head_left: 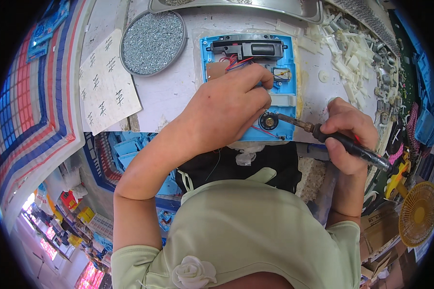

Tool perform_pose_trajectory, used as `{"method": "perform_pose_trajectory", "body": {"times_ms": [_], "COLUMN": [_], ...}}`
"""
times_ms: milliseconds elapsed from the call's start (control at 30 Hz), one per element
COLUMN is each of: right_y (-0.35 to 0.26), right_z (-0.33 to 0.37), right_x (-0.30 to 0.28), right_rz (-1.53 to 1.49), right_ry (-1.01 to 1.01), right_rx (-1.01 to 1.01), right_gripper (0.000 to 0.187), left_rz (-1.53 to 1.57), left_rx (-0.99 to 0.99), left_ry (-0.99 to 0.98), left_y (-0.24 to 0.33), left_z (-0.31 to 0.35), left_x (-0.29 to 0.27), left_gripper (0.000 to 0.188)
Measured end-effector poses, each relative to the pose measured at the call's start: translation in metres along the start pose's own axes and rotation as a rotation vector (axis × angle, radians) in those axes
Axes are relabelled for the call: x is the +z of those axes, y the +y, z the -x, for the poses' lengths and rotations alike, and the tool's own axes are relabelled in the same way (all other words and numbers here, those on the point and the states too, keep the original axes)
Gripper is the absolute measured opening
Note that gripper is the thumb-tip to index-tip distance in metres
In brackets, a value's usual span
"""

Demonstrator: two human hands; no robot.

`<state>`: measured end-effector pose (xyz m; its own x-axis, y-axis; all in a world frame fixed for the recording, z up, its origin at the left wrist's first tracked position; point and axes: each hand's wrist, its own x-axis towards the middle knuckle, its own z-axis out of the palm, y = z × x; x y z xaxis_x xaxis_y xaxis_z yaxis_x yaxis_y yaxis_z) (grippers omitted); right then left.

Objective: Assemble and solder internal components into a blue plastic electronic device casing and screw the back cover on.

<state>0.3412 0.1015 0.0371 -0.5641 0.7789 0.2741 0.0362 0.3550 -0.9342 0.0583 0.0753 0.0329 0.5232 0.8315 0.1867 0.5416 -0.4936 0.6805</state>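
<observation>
A light-blue plastic casing (289,106) lies open on the white table in front of me. Across it reaches my left hand (231,108), its fingers curled together; whatever they pinch is hidden beneath them. Red and blue wires (235,63) show beside its knuckles. My right hand (349,132) grips a soldering iron (345,143) by its black handle. The iron's tip points left, close to the rim of a small round black speaker (268,121) in the casing's lower part; I cannot tell if they touch. A black plastic holder (248,49) sits along the casing's far side.
Small silvery screws fill a round metal dish (153,42) at the far left, beside a sheet (110,82) with handwritten characters. White plastic parts (350,65) and small motors (385,84) are heaped at right. A metal tray (241,9) lies beyond the casing; a yellow fan (418,214) stands lower right.
</observation>
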Motion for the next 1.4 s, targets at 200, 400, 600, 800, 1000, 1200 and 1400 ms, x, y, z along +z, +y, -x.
{"method": "perform_pose_trajectory", "body": {"times_ms": [200,400,600,800,1000,1200,1400], "right_y": [0.0,0.0,0.002,0.0,-0.005,-0.005,-0.007], "right_z": [-0.007,-0.008,-0.01,-0.011,-0.015,-0.012,-0.003], "right_x": [0.001,0.001,0.001,0.003,0.003,-0.001,-0.014], "right_rz": [0.019,0.038,0.055,0.071,0.131,0.111,0.107], "right_ry": [-0.033,-0.056,-0.064,-0.064,-0.091,-0.054,0.003], "right_rx": [0.01,0.018,0.01,0.018,0.004,-0.021,-0.032], "right_gripper": [0.021,0.021,0.019,0.018,0.018,0.019,0.024], "left_rz": [0.004,-0.002,-0.018,-0.023,-0.036,-0.052,-0.02], "left_rx": [-0.002,0.005,0.022,0.014,0.024,0.019,0.009], "left_ry": [0.006,0.001,-0.011,-0.025,-0.017,-0.031,-0.031], "left_y": [0.0,-0.002,-0.005,-0.003,-0.003,-0.002,-0.002], "left_z": [0.0,-0.001,-0.001,-0.001,-0.001,-0.002,-0.001], "left_x": [0.0,0.001,0.001,0.0,0.001,0.0,-0.002], "left_gripper": [0.023,0.022,0.021,0.021,0.02,0.019,0.019]}}
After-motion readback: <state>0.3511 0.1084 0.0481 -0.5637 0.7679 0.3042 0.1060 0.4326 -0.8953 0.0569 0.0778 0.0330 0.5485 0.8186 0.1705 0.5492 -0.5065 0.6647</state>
